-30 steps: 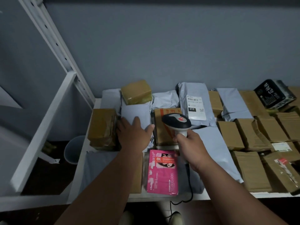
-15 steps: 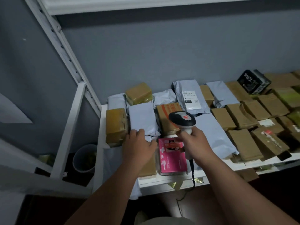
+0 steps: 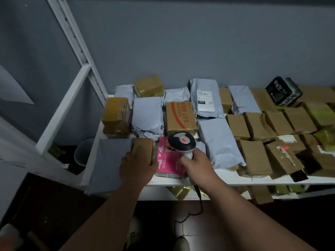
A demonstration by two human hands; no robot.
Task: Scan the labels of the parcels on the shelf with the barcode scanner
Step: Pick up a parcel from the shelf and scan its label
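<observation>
My right hand (image 3: 196, 163) gripped the black-and-white handheld barcode scanner (image 3: 182, 142) over the pink parcel (image 3: 167, 158) at the shelf's (image 3: 235, 179) front edge. My left hand (image 3: 136, 164) clasped the small brown cardboard parcel (image 3: 143, 147); its label should be turned upward.

One handheld black-and-white barcode scanner (image 3: 182, 141), one pink printed box (image 3: 167, 160), one black printed box (image 3: 282, 91), one round grey bin (image 3: 82, 153). Grey plastic mailer bags (image 3: 147, 117): about seven. Brown taped cardboard parcels (image 3: 181, 116): too many to count.

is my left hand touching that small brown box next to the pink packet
Touching. The head view shows the left hand lying on the near end of the small brown box, its fingers curled over the box's edges, beside the pink packet.
</observation>
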